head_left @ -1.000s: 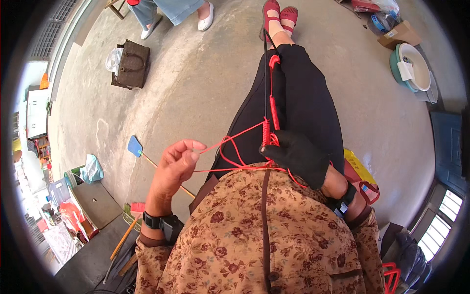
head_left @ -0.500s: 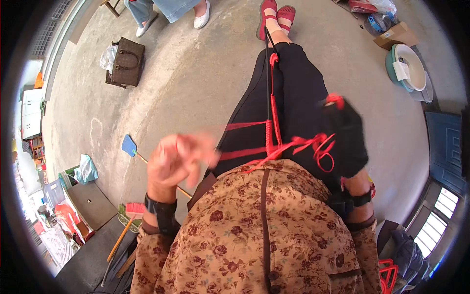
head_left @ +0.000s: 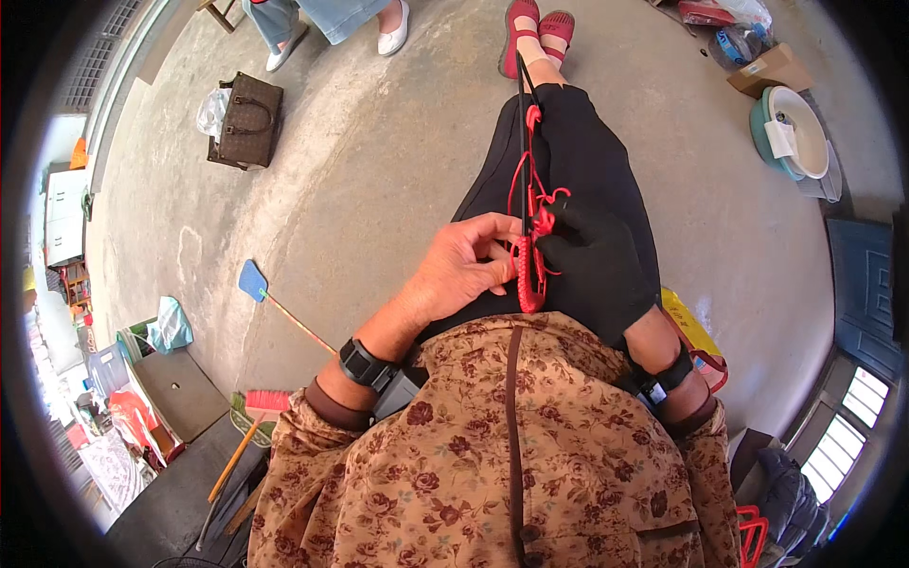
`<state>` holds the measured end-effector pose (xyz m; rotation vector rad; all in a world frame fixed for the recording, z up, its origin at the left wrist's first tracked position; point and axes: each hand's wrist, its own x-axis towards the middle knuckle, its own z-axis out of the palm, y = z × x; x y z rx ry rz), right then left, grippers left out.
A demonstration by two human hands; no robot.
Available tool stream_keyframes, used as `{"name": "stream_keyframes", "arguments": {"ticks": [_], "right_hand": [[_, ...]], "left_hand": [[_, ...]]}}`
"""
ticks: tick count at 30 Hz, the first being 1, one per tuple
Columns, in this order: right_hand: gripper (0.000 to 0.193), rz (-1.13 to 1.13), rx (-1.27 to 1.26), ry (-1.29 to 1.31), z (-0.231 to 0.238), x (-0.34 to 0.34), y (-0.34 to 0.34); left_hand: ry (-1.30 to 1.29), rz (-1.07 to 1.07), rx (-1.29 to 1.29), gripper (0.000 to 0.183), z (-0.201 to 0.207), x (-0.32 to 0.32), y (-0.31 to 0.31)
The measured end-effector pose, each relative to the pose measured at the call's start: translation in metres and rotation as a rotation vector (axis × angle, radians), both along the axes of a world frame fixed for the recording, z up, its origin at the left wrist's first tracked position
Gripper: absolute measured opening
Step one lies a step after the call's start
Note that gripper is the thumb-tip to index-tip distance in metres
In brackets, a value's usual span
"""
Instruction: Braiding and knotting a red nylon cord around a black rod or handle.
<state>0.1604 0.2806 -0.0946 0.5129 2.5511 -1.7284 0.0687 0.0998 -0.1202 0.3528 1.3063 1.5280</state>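
A black cord (head_left: pixel 524 142) stretches taut from near my feet along my lap. Its near end carries a red braided section (head_left: pixel 526 284), which curves close to my waist. My bare left hand (head_left: pixel 469 263) is closed, thumb and fingers pinching the red cord beside the top of the braid. From the other side my right hand (head_left: pixel 598 265), in a black glove, closes its fingertips around the same cord. Loose loops of red cord (head_left: pixel 547 198) stick out above the right fingertips. The exact strands in each pinch are partly hidden by the fingers.
Stretched out in front are my legs in black trousers (head_left: pixel 578 142). A blue fly swatter (head_left: pixel 253 280) and a brown handbag (head_left: pixel 248 123) are on the left; basins (head_left: pixel 795 133) are at far right. A yellow bag (head_left: pixel 688 327) shows beside my right arm. Another person's feet (head_left: pixel 393 28) are ahead.
Both hands came inward from either side to meet at the braid. The red strands that spread wide across my lap are now gathered near the black cord.
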Motion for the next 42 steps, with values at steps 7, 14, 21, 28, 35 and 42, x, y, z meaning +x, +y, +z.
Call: {"name": "stream_keyframes", "arguments": {"ticks": [7,14,21,28,35,42], "right_hand": [[0.032,0.001,-0.188,0.042,-0.001,0.002,-0.014],[0.038,-0.245,-0.252,0.032,0.041,0.002,0.014],[0.041,0.156,0.625,0.393,0.068,-0.034,-0.007],[0.018,0.444,-0.048,0.126,0.074,-0.065,-0.021],[0.016,-0.087,-0.846,0.118,0.076,-0.017,-0.003],[0.001,-0.078,-0.991,-0.015,0.083,0.017,-0.003]], "left_hand": [[0.607,0.084,-0.098,0.024,-0.004,0.003,-0.002],[-0.188,0.637,0.065,0.022,0.054,-0.057,-0.063],[-0.059,0.397,0.787,0.026,0.132,-0.095,-0.167],[0.169,0.645,0.950,0.031,0.174,-0.107,-0.222],[0.420,0.534,-0.176,0.011,0.074,-0.060,-0.091],[0.587,0.076,-0.297,0.042,0.050,0.010,0.013]]}}
